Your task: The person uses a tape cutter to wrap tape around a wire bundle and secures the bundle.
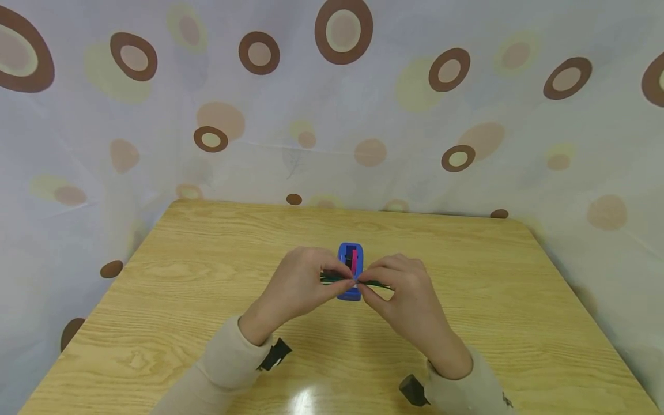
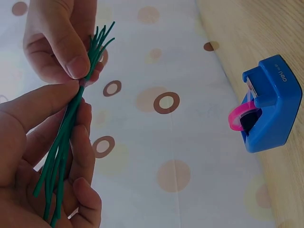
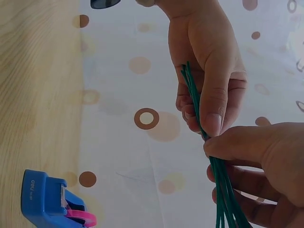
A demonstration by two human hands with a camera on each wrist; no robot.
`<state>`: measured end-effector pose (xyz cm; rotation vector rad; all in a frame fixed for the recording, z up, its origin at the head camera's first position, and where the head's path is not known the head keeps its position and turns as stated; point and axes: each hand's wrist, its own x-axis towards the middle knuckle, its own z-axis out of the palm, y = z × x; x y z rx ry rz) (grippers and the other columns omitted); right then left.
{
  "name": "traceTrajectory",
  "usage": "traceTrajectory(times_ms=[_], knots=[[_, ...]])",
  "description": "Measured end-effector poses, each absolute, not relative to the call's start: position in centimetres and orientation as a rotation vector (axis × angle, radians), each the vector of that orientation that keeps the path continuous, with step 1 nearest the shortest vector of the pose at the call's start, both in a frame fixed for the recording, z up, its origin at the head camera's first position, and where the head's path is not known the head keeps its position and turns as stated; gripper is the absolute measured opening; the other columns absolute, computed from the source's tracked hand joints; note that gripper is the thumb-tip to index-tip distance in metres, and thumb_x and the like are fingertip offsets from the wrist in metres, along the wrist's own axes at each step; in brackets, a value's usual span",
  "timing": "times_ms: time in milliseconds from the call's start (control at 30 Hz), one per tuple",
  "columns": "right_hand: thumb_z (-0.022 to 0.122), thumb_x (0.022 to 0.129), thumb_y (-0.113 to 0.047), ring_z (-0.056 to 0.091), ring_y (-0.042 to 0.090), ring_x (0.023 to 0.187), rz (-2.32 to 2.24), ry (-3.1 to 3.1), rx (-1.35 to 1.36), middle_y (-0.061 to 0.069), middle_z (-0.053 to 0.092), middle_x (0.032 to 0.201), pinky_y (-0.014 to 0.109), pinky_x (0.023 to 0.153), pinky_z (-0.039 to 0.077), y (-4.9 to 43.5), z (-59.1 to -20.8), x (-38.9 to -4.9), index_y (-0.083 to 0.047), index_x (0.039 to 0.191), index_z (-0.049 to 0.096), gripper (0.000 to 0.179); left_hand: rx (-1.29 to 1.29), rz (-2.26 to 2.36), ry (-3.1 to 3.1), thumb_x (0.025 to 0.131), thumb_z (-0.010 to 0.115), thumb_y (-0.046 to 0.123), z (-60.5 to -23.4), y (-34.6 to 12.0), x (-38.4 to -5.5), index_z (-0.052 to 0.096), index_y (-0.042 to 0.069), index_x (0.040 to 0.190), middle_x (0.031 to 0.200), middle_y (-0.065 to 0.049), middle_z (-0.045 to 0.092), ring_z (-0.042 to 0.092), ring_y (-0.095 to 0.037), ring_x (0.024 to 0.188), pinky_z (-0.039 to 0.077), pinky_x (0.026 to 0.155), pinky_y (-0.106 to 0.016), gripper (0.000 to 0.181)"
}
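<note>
Fingertips of my left hand (image 1: 303, 285) and right hand (image 1: 410, 291) meet at the middle of a bundle of thin green strands (image 2: 61, 142). Both hands pinch it between thumb and fingers. In the left wrist view the strands fan out at both ends, the longer part lying along the left palm. The right wrist view shows the strands (image 3: 221, 178) passing under both thumbs. Just beyond the hands in the head view stands a blue tape dispenser (image 1: 350, 295), partly covered by them. It carries a pink tape roll (image 2: 234, 118).
The wooden table (image 1: 207, 242) spreads around the hands. A patterned curtain (image 1: 332, 115) with brown and beige spots hangs behind it and at both sides. Black wrist devices (image 1: 275, 354) sit at both sleeve cuffs.
</note>
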<state>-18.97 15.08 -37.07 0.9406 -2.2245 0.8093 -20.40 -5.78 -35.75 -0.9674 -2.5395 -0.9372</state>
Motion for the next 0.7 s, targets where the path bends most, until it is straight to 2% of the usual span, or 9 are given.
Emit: traceTrajectory(times_ms=[433,700], knots=[[0.086,0.075,-0.007,0.065,0.007,0.078,0.787,-2.293,1.006,-0.008,0.071,0.086,0.038,0.073,0.052,15.56,-36.37,-19.00,-0.012,0.085,0.078,0.014,-0.987,-0.921,-2.503,0.081,0.084,0.020,-35.74,-5.75,-20.17,0.079,0.017,0.086,0.082,0.009,0.071,0.059,-0.002,0.070,0.046,0.061,-0.021,0.007],[0.083,0.077,-0.003,0.065,0.005,0.077,0.905,-2.321,1.020,-0.009,0.068,0.084,0.027,0.068,0.055,15.90,-36.57,-19.14,-0.011,0.087,0.078,0.014,-1.027,-0.923,-2.465,0.079,0.085,0.017,-35.73,-5.94,-20.18,0.080,0.016,0.088,0.088,0.007,0.073,0.063,-0.004,0.077,0.049,0.067,-0.022,0.010]])
